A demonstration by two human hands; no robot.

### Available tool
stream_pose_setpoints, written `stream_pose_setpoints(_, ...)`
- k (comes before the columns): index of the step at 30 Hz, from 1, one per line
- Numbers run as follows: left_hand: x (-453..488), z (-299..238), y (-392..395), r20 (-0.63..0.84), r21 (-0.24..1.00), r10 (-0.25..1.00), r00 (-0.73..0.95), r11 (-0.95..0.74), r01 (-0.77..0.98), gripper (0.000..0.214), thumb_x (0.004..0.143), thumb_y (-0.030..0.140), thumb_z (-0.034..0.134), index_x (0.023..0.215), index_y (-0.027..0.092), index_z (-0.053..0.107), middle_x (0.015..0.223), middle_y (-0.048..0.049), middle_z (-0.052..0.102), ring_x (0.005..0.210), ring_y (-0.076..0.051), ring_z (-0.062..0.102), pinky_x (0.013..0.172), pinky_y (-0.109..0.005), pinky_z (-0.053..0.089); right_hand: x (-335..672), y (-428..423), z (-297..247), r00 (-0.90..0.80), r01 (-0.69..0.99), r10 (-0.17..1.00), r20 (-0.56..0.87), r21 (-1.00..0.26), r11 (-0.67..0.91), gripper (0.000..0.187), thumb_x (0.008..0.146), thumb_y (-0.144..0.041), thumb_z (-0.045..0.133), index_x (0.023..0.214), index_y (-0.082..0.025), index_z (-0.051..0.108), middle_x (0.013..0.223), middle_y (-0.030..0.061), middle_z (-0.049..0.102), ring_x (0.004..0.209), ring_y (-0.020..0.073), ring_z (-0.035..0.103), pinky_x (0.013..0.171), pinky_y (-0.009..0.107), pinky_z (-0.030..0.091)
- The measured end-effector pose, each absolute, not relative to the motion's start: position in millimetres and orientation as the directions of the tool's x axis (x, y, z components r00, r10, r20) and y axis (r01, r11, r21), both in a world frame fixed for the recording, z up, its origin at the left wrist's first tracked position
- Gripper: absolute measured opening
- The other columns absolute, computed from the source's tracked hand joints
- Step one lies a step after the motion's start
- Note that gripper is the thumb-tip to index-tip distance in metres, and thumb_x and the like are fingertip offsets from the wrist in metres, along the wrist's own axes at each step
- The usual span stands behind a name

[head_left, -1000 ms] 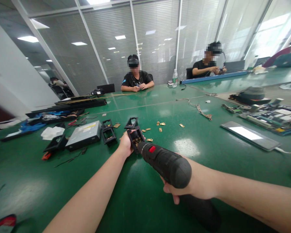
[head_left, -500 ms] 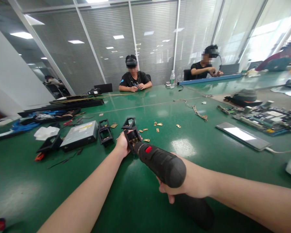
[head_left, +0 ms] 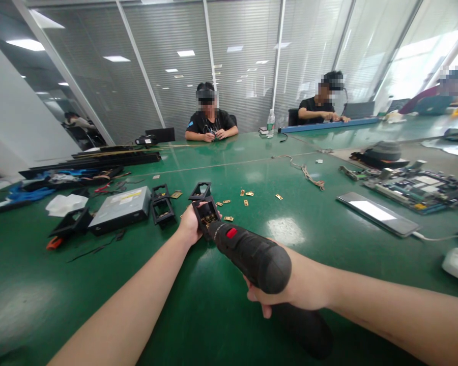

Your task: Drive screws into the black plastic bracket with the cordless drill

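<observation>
My right hand [head_left: 267, 290] is wrapped round the grip of a black cordless power screwdriver [head_left: 248, 254] with a red switch on top. Its front end meets a black frame-like housing [head_left: 203, 209], which my left hand [head_left: 191, 223] grips from the left side. Brass-coloured parts show inside the housing; the driver's tip is hidden. Just behind it stands another black housing [head_left: 199, 190]. Small brass plates [head_left: 246, 202] lie scattered to the right of the housing. Left of my hand are two more black housings [head_left: 163, 209] with brass parts inside.
A silver disc drive [head_left: 120, 208] and another black frame [head_left: 72, 222] lie to the left. On the right are a phone [head_left: 376, 213] on a cable, a circuit board assembly [head_left: 423, 185] and a tied cord [head_left: 311, 177]. A co-worker [head_left: 211, 122] sits across the green table.
The whole view has shifted slightly. Both hands keep the driver and the housing together in nearly the same pose. The co-worker at the back right has lowered their hands towards the blue bar.
</observation>
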State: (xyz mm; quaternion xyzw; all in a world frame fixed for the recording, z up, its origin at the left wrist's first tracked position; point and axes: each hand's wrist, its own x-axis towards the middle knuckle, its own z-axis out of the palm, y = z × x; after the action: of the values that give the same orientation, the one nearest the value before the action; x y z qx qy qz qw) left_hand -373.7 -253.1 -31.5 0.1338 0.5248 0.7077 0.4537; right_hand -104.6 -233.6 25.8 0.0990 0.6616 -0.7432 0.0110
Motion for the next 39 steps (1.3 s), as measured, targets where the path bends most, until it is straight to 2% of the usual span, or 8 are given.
stream_pose_setpoints(9, -373.1, -29.6, -252.6, -0.289, 0.868, 0.783, -0.551, -0.029, -0.496, 0.023, 0.083, 0.026, 0.049, 0.083, 0.011, 0.066, 0.067, -0.0133, 0.071, 0.061, -0.026, 0.071, 0.059, -0.036, 0.060, -106.5, -234.4, 25.1, -0.976, 0.152, 0.129, -0.173, -0.976, -0.158, 0.039, 0.068, -0.007, 0.080, 0.095, -0.016, 0.054, 0.068, -0.0059, 0.064, 0.051, 0.0112, 0.067, 0.047, 0.018, 0.054)
stream_pose_setpoints(21, -371.7, -29.4, -252.9, -0.278, 0.873, 0.778, -0.563, -0.039, -0.485, 0.022, 0.081, 0.027, 0.052, 0.083, 0.011, 0.066, 0.069, -0.0134, 0.071, 0.062, -0.027, 0.071, 0.060, -0.037, 0.059, -105.0, -234.8, 26.9, -0.982, 0.128, 0.124, -0.146, -0.982, -0.142, 0.029, 0.070, -0.006, 0.079, 0.085, -0.015, 0.056, 0.066, -0.0052, 0.064, 0.052, 0.0103, 0.067, 0.048, 0.018, 0.054)
stream_pose_setpoints(39, -370.4, -28.6, -252.9, -0.281, 0.869, 0.783, -0.555, -0.037, -0.493, 0.022, 0.081, 0.028, 0.052, 0.081, 0.011, 0.066, 0.068, -0.0132, 0.070, 0.061, -0.026, 0.071, 0.058, -0.036, 0.058, -105.2, -233.7, 26.7, -0.980, 0.139, 0.128, -0.154, -0.983, -0.118, 0.027, 0.070, -0.007, 0.079, 0.083, -0.015, 0.056, 0.067, -0.0049, 0.064, 0.053, 0.0109, 0.067, 0.049, 0.018, 0.053)
